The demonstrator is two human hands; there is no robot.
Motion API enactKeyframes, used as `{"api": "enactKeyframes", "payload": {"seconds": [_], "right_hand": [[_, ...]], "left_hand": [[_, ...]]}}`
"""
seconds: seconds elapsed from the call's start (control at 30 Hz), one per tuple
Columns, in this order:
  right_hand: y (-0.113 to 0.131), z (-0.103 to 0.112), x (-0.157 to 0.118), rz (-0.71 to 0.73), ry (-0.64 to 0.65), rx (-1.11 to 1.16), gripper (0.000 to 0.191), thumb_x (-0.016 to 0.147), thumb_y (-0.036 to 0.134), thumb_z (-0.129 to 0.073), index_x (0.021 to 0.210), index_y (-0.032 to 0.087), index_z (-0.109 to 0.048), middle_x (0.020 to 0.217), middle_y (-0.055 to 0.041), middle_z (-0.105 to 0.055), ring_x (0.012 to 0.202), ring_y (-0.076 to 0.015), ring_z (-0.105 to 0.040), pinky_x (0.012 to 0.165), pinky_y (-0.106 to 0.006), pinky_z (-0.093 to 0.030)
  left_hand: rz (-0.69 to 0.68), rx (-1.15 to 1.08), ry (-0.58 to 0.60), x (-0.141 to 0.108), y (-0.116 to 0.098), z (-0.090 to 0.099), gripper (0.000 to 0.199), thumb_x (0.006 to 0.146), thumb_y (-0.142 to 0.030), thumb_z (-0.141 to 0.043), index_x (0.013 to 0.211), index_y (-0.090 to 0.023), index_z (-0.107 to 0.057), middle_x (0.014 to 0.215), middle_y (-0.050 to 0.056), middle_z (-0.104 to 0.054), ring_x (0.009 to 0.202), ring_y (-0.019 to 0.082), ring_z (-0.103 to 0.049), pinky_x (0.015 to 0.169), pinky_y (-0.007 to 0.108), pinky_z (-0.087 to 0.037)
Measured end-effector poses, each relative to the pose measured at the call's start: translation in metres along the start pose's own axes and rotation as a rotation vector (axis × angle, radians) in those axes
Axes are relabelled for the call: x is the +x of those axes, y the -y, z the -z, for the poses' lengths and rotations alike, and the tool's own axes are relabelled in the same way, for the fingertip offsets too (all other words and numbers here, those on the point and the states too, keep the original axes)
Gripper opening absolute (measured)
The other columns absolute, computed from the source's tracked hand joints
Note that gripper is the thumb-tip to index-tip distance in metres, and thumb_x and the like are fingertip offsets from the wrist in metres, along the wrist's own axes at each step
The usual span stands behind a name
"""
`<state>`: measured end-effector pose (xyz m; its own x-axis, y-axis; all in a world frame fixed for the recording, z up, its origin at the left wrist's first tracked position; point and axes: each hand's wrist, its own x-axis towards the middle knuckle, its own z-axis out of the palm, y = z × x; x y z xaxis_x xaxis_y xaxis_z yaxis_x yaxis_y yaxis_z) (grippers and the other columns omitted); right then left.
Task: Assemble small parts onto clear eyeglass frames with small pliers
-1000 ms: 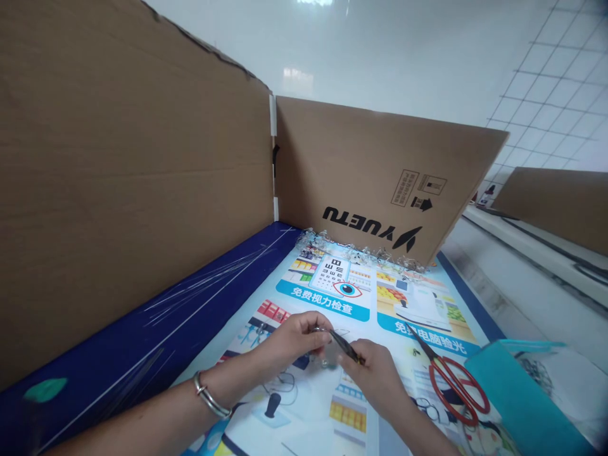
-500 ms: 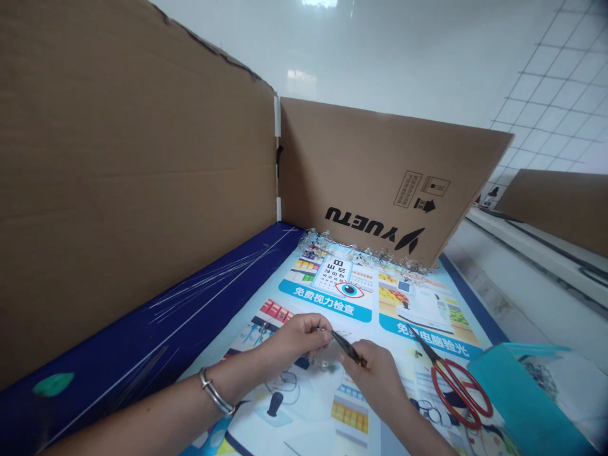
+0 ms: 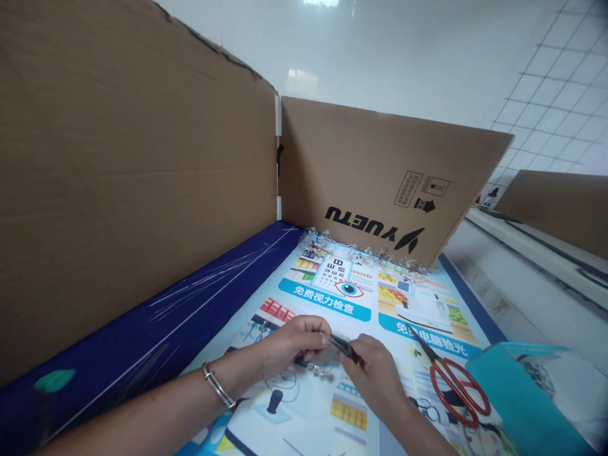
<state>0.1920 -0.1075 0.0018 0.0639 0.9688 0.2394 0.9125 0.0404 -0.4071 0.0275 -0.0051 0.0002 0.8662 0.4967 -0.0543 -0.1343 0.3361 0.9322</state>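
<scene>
Bright, even light fills the scene, with a hard glare high on the glossy white tiled wall (image 3: pixel 323 38). My left hand (image 3: pixel 289 345) and right hand (image 3: pixel 377 370) cast faint, soft shadows, while the wide lens bows the tall brown cardboard sheet (image 3: pixel 133 190) near the edges.

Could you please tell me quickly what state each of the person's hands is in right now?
Left hand: closed, apparently pinching a strand of clear beads.
Right hand: closed, holding small pliers.
</scene>
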Motion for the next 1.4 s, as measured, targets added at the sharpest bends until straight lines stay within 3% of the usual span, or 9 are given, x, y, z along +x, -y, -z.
{"api": "enactKeyframes", "payload": {"seconds": [0.63,1.4], "right_hand": [[-0.0019,-0.002,-0.001,0.002,0.053,0.058,0.021,0.08,0.025,-0.046,0.061,0.018,-0.051,0.063,0.0014,-0.049,0.063,-0.0116,-0.047,0.057,-0.021,-0.03],[0.0003,-0.0036,-0.0045,-0.021,0.079,-0.014,0.026,0.083,0.034,-0.043,0.062,0.018,-0.045,0.064,0.0013,-0.049,0.058,-0.0099,-0.045,0.052,-0.02,-0.027]], "left_hand": [[-0.013,0.099,-0.01,-0.0002,-0.0038,0.0031,0.012,0.069,-0.025,-0.059,0.07,-0.013,-0.056,0.049,-0.004,-0.04,0.044,0.005,-0.03,0.043,0.02,-0.017],[0.005,0.024,0.022,-0.0014,-0.0028,0.0027,0.011,0.068,-0.023,-0.058,0.07,-0.013,-0.055,0.049,-0.005,-0.04,0.042,0.005,-0.029,0.044,0.019,-0.019]]}}
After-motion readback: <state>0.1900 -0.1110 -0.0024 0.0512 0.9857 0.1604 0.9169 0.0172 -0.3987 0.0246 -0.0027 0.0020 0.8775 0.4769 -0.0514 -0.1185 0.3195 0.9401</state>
